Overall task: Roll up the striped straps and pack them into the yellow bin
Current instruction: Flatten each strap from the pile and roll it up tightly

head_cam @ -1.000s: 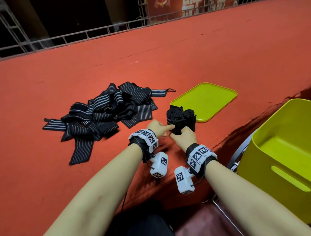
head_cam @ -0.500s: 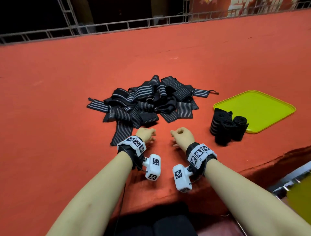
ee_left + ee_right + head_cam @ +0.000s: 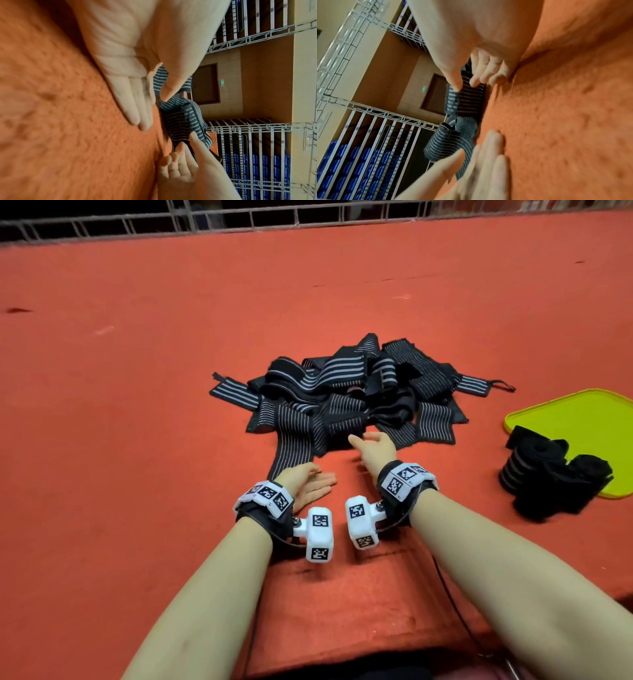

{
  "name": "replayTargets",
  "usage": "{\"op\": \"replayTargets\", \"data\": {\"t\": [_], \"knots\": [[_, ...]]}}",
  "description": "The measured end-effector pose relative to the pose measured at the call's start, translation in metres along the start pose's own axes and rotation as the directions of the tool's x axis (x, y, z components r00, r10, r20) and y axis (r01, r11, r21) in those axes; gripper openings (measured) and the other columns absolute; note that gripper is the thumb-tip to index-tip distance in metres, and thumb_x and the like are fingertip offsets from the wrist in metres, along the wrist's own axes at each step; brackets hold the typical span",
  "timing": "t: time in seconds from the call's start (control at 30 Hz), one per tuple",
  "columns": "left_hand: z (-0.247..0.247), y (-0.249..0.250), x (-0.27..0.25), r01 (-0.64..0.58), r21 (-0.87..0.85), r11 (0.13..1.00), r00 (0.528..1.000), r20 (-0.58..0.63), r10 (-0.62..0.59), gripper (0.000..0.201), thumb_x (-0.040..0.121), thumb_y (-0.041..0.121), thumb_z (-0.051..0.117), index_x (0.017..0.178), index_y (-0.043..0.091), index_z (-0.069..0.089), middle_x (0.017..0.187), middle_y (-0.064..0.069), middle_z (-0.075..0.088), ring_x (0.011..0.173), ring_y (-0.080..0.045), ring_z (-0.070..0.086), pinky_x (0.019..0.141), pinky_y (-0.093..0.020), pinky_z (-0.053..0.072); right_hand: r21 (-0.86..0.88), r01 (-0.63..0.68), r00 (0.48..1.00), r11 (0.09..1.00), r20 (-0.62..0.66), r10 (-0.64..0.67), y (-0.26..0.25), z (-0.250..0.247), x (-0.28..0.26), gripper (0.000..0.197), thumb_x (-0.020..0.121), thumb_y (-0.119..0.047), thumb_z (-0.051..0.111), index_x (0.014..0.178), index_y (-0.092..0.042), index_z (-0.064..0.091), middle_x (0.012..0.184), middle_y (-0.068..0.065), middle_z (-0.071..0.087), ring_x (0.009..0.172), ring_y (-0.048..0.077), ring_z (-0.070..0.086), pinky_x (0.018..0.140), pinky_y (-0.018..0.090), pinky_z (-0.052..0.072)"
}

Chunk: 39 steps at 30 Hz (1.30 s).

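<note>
Between rolls, by the look of it: both hands empty and reaching for the next strap. Left hand [image 3: 310,486] low over the red desk [image 3: 137,440], palm turned inward, fingers straight and relaxed, gripping nothing. Right hand [image 3: 375,448] a little further forward, fingers loosely spread, thumb and forefinger parted just at the near edge of the pile of striped straps [image 3: 342,398]; touching the cloth or only just short of it — cannot tell, since the wrist views are blurred there. Pile directly ahead of both hands, loose and tangled, many straps overlapping. Off to the right of the right hand, well apart from it, a cluster of rolled straps [image 3: 548,474] standing beside and partly over the near corner of a yellow-green tray [image 3: 582,412].

Likely next: pinch one free end at the near edge of the pile, draw a single strap clear toward the body, lay it flat, then start the roll. Care needed to lift only one strap, as the ends cross each other and a tug may drag neighbours along.

Yellow bin not in sight in any current view, so its place cannot be given. Tray cut off by the right edge. Number of straps in the pile not countable. Number of finished rolls also unclear, dark on dark. Railing [image 3: 308,217] behind the desk, beyond the pile.
</note>
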State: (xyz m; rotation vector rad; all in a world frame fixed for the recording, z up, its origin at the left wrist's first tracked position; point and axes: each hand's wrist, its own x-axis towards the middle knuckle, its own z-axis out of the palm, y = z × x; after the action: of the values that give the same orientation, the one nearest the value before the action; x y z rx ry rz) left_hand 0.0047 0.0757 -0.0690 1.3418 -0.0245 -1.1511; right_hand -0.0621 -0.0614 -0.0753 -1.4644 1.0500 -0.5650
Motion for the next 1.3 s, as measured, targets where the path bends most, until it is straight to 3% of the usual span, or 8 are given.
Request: {"op": "replayTargets", "data": {"t": [0.07,0.2,0.47,0.6,0.8,0.97,1.13,1.3], "knots": [[-0.001,-0.002,0.0,-0.001,-0.023,1.0,1.0,0.001,0.001,0.016,0.098,0.009,0.038,0.087,0.005,0.048,0.107,-0.018,0.061,0.103,-0.027,0.06,0.083,-0.032,0.05,-0.009,0.044,0.998,0.999,-0.035,-0.045,0.008,0.003,0.002,0.034,0.086,-0.021,0.068,0.114,-0.007,0.054,0.071,-0.003,0.052,0.059,0.015,0.052,0.059,0.031,0.05],[-0.003,-0.003,-0.001,0.004,-0.052,0.999,1.0,0.009,-0.004,0.014,0.098,0.009,0.039,0.09,0.005,0.05,0.098,-0.015,0.065,0.114,-0.028,0.059,0.082,-0.031,0.05,0.097,0.015,0.995,0.995,-0.095,-0.006,0.0,0.007,0.004,0.043,0.086,-0.034,0.065,0.118,-0.011,0.047,0.084,-0.004,0.052,0.081,0.022,0.057,0.086,0.044,0.052],[-0.001,0.004,-0.003,0.048,-0.071,0.996,0.998,-0.032,-0.05,0.017,0.098,0.02,0.044,0.097,0.004,0.051,0.113,-0.019,0.063,0.11,-0.029,0.061,0.081,-0.034,0.051,0.094,0.017,0.998,0.995,0.062,-0.023,0.006,0.017,-0.002,0.017,0.091,-0.013,0.049,0.074,-0.017,0.051,0.079,0.005,0.059,0.063,0.018,0.055,0.059,0.027,0.043],[0.001,0.004,-0.005,0.03,-0.111,0.993,0.998,-0.051,-0.036,0.048,0.093,0.038,0.053,0.122,0.001,0.046,0.109,-0.017,0.064,0.098,-0.026,0.063,0.088,-0.036,0.049,0.1,0.066,0.993,0.993,0.086,-0.075,0.019,0.008,-0.013,0.015,0.084,-0.016,0.05,0.07,-0.016,0.054,0.074,0.003,0.057,0.071,0.019,0.051,0.068,0.032,0.041],[0.013,-0.001,-0.011,-0.034,-0.031,0.999,0.997,-0.074,0.032,0.06,0.093,0.042,0.052,0.135,0.001,0.041,0.132,-0.019,0.052,0.121,-0.026,0.054,0.097,-0.033,0.044,0.156,0.031,0.98,0.987,0.19,-0.061,0.026,-0.008,-0.033,0.013,0.075,-0.024,0.054,0.063,-0.02,0.057,0.067,-0.002,0.057,0.068,0.016,0.049,0.065,0.03,0.038],[0.029,0.0,-0.014,-0.072,0.112,0.991,0.992,-0.095,0.083,0.022,0.093,0.038,0.052,0.098,0.018,0.059,0.076,-0.001,0.065,0.065,-0.009,0.061,0.067,-0.019,0.049,0.085,0.099,0.962,0.991,0.248,-0.117,0.036,-0.016,-0.041,0.019,0.084,-0.025,0.068,0.07,-0.014,0.064,0.08,0.008,0.067,0.077,0.018,0.058,0.075,0.035,0.046],[0.03,-0.005,0.008,-0.091,0.284,0.954,0.947,-0.271,0.171,0.102,0.05,0.075,0.063,0.124,0.005,0.053,0.111,-0.012,0.066,0.099,-0.028,0.065,0.091,-0.04,0.053,-0.174,0.294,0.923,0.94,0.308,-0.232,0.039,-0.019,-0.039,0.024,0.088,-0.022,0.065,0.066,-0.016,0.056,0.076,0.007,0.064,0.074,0.018,0.056,0.069,0.031,0.042],[0.031,-0.003,-0.005,-0.243,0.498,0.833,0.928,-0.132,0.35,0.042,0.083,0.049,0.062,0.111,0.02,0.049,0.103,-0.004,0.061,0.096,-0.023,0.061,0.093,-0.038,0.049,-0.154,0.37,0.89,0.916,0.342,-0.302,0.036,-0.02,-0.041,0.007,0.086,-0.018,0.068,0.082,-0.016,0.063,0.077,-0.003,0.063,0.071,0.008,0.057,0.068,0.017,0.044]]}}
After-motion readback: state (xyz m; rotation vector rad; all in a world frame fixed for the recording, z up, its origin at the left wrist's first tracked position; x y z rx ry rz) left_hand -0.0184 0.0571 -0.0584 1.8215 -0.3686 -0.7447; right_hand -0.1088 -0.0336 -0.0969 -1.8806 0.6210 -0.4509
